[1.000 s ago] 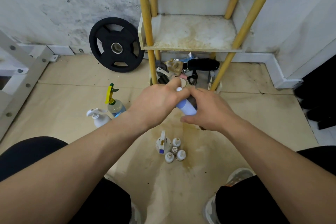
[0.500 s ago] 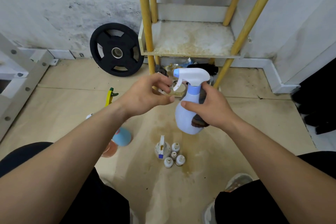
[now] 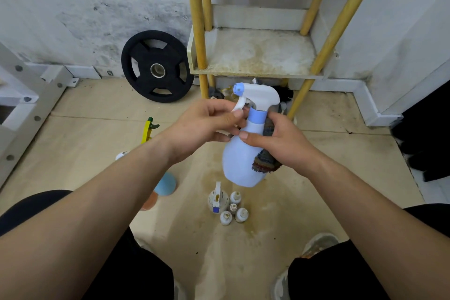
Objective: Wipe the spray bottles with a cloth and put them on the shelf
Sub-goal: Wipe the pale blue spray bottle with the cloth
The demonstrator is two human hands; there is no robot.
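Spray bottle (image 3: 239,165) stands upright in your right hand (image 3: 282,143), fingers curled round it and the cloth (image 3: 264,164); your left hand (image 3: 207,124) fingers pinch its trigger (image 3: 239,105).

The tan sheet-covered floor (image 3: 316,202) is blotched with brown stains through its middle. On the stained patch stands a tight cluster of small white plastic bottles (image 3: 229,204), touching one another, one with a trigger head. To the left a yellow-and-green trigger sprayer (image 3: 148,126) stands partly hidden behind a forearm, with a rounded blue container (image 3: 166,184) near it. A black rubber weight plate (image 3: 155,68) rests on its edge against the wall. Beside it stands the white shelf board on yellow poles (image 3: 258,56), mottled brown. Under the board a jumble of small items (image 3: 219,92) lies on the floor, too crowded to tell apart.
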